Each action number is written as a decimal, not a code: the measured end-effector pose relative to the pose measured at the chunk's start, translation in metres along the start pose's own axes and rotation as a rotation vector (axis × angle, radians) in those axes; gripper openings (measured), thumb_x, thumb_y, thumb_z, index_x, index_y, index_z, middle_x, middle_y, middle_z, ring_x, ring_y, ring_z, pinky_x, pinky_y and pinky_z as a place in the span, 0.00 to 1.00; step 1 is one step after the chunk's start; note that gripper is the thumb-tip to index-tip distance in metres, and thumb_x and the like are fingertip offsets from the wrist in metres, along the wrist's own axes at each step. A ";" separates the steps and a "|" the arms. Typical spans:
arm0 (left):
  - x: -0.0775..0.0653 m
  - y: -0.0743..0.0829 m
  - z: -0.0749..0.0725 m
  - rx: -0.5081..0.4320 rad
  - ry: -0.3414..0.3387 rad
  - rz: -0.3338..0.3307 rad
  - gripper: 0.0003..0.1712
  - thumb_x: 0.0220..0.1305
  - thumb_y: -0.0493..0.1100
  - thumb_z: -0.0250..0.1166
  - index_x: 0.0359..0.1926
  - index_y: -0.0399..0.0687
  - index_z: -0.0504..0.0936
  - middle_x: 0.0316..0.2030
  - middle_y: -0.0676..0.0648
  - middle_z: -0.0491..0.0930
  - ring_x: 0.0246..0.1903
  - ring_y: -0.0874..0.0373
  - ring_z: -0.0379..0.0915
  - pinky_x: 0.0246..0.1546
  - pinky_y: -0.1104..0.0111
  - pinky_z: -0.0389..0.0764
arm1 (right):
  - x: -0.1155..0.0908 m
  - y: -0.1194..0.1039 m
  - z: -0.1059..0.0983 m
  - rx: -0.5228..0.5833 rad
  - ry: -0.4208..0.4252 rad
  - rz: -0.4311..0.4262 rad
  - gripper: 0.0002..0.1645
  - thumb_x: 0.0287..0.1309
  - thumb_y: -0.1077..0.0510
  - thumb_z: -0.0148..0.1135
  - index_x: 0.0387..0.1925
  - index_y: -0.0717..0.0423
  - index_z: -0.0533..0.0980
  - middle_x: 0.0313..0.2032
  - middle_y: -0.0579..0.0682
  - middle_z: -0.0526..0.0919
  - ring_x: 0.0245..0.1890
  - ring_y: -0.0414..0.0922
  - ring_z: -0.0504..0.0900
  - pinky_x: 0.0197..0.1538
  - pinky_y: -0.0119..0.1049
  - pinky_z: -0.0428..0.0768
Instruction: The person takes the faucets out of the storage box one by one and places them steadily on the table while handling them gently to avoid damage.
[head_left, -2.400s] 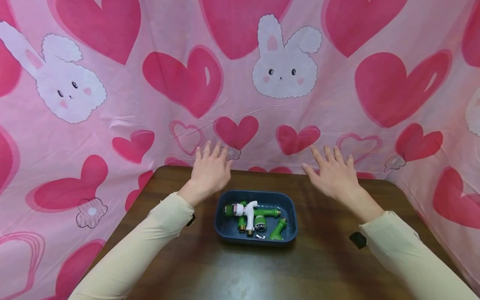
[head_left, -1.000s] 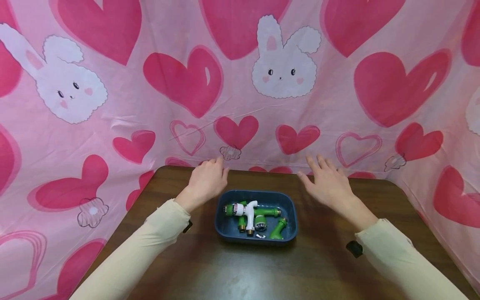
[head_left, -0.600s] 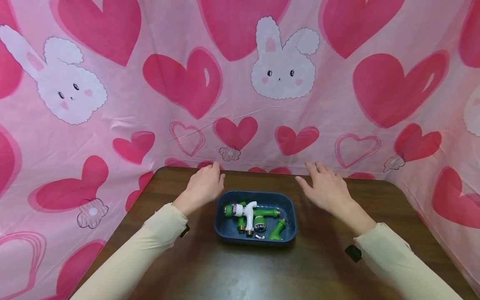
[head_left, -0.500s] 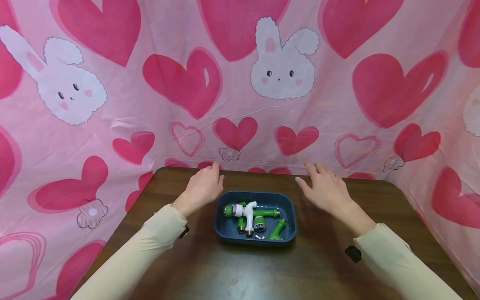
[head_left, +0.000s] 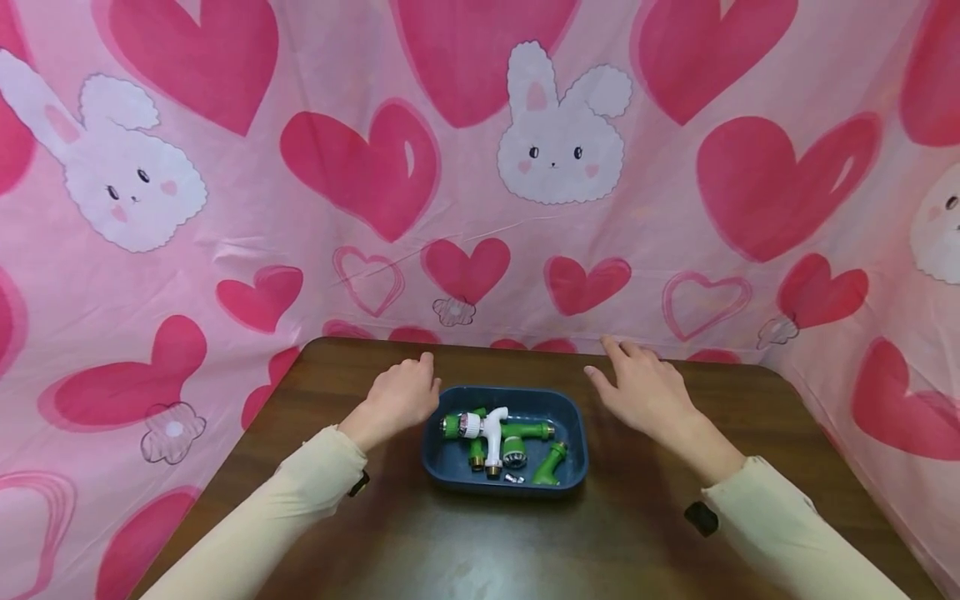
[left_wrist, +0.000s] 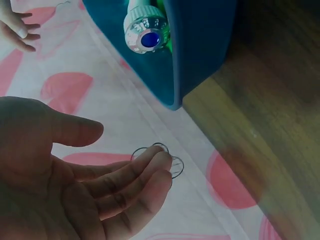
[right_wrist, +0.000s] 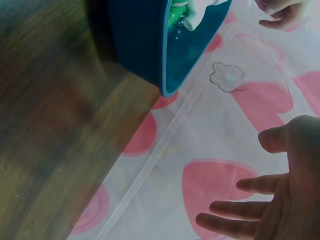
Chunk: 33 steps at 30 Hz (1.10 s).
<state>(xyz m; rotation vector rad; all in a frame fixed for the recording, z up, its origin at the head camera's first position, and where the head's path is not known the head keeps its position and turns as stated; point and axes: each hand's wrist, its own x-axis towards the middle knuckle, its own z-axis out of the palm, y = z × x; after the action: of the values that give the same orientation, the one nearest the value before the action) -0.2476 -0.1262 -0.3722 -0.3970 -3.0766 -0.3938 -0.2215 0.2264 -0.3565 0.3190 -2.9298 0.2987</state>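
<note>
Tub (head_left: 452, 461) on surface (head_left: 480, 550), between left grip (head_left: 403, 392) and right grip (head_left: 645, 392), both with fingers loosely extended; white tap (head_left: 492, 433) inside, nearer left grip.

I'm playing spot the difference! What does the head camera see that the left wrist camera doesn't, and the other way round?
Only the head view shows bunny faces and cream sleeves. Only the left wrist view shows the blue dot on a knob and the palm of the left hand. Both show that hand, the right hand, tub, table and printed hearts.
</note>
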 end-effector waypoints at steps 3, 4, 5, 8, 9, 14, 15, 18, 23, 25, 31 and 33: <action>-0.001 -0.001 0.003 -0.006 -0.018 -0.012 0.24 0.75 0.45 0.65 0.61 0.31 0.74 0.38 0.39 0.83 0.34 0.45 0.85 0.36 0.50 0.89 | 0.000 0.000 0.001 0.002 -0.004 0.003 0.42 0.73 0.40 0.59 0.76 0.62 0.65 0.67 0.71 0.74 0.62 0.70 0.77 0.57 0.72 0.77; -0.001 -0.001 0.003 -0.002 -0.021 -0.014 0.24 0.75 0.45 0.65 0.60 0.31 0.74 0.37 0.39 0.83 0.34 0.45 0.85 0.36 0.49 0.89 | 0.000 0.000 0.001 0.003 -0.006 0.002 0.42 0.73 0.40 0.59 0.76 0.62 0.65 0.66 0.71 0.74 0.61 0.70 0.77 0.57 0.71 0.78; -0.001 -0.001 0.004 0.004 -0.024 -0.014 0.23 0.75 0.45 0.65 0.59 0.31 0.75 0.37 0.39 0.83 0.34 0.45 0.84 0.36 0.49 0.89 | 0.000 0.000 0.001 0.007 -0.009 0.004 0.42 0.73 0.40 0.59 0.76 0.62 0.65 0.65 0.71 0.75 0.61 0.70 0.78 0.56 0.71 0.78; -0.002 -0.002 0.007 0.017 -0.045 -0.015 0.22 0.74 0.45 0.65 0.58 0.32 0.76 0.35 0.40 0.82 0.32 0.46 0.83 0.34 0.51 0.88 | 0.000 0.000 0.002 0.015 -0.023 0.009 0.42 0.73 0.40 0.58 0.75 0.62 0.65 0.64 0.72 0.76 0.59 0.69 0.79 0.54 0.70 0.80; -0.002 -0.002 0.008 0.015 -0.054 -0.016 0.22 0.74 0.45 0.66 0.58 0.32 0.76 0.34 0.40 0.81 0.31 0.47 0.82 0.33 0.52 0.88 | 0.000 0.000 0.003 0.016 -0.028 0.012 0.41 0.73 0.40 0.58 0.75 0.62 0.65 0.64 0.72 0.77 0.59 0.69 0.79 0.53 0.70 0.81; -0.006 -0.003 0.014 -0.036 -0.111 -0.035 0.21 0.74 0.44 0.66 0.57 0.32 0.77 0.28 0.44 0.76 0.25 0.51 0.76 0.26 0.60 0.84 | -0.003 -0.001 0.007 0.036 -0.053 0.023 0.41 0.73 0.41 0.59 0.74 0.65 0.66 0.63 0.71 0.77 0.59 0.68 0.80 0.54 0.68 0.81; -0.007 -0.004 0.015 -0.044 -0.120 -0.036 0.20 0.75 0.44 0.66 0.57 0.31 0.77 0.28 0.44 0.76 0.25 0.51 0.76 0.26 0.60 0.84 | -0.003 -0.002 0.008 0.041 -0.059 0.024 0.41 0.74 0.42 0.58 0.74 0.65 0.66 0.63 0.71 0.78 0.59 0.68 0.80 0.55 0.68 0.81; -0.009 -0.005 0.018 -0.066 -0.155 -0.038 0.18 0.75 0.43 0.65 0.55 0.31 0.78 0.29 0.43 0.77 0.25 0.51 0.76 0.26 0.60 0.84 | -0.004 -0.004 0.011 0.054 -0.080 0.031 0.40 0.74 0.43 0.58 0.75 0.66 0.66 0.63 0.71 0.78 0.60 0.67 0.79 0.56 0.68 0.80; -0.012 -0.005 0.021 -0.078 -0.181 -0.032 0.20 0.75 0.42 0.66 0.57 0.30 0.78 0.32 0.41 0.79 0.27 0.51 0.76 0.27 0.60 0.85 | -0.005 -0.006 0.013 0.066 -0.116 0.046 0.40 0.74 0.44 0.58 0.75 0.67 0.65 0.64 0.71 0.77 0.61 0.68 0.79 0.55 0.68 0.81; -0.013 -0.005 0.022 -0.080 -0.186 -0.035 0.20 0.75 0.42 0.66 0.58 0.30 0.77 0.32 0.42 0.78 0.27 0.51 0.76 0.26 0.61 0.84 | -0.005 -0.005 0.013 0.074 -0.124 0.046 0.40 0.74 0.45 0.58 0.74 0.67 0.66 0.64 0.71 0.77 0.60 0.68 0.79 0.54 0.68 0.81; -0.015 -0.005 0.025 -0.096 -0.197 -0.043 0.21 0.75 0.42 0.66 0.60 0.30 0.76 0.30 0.43 0.77 0.26 0.52 0.75 0.24 0.64 0.81 | -0.006 -0.004 0.016 0.099 -0.132 0.042 0.39 0.73 0.46 0.61 0.73 0.67 0.67 0.64 0.71 0.78 0.58 0.68 0.81 0.51 0.67 0.83; -0.015 -0.006 0.026 -0.108 -0.199 -0.047 0.22 0.75 0.42 0.66 0.60 0.30 0.76 0.29 0.44 0.77 0.25 0.53 0.75 0.24 0.64 0.81 | -0.007 -0.004 0.018 0.107 -0.135 0.040 0.39 0.72 0.47 0.62 0.73 0.66 0.67 0.63 0.71 0.78 0.58 0.68 0.81 0.50 0.66 0.84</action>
<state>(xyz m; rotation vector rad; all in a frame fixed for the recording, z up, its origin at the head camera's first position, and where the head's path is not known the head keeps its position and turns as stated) -0.2342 -0.1292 -0.3998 -0.3897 -3.2724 -0.5565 -0.2168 0.2202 -0.3741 0.3071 -3.0627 0.4575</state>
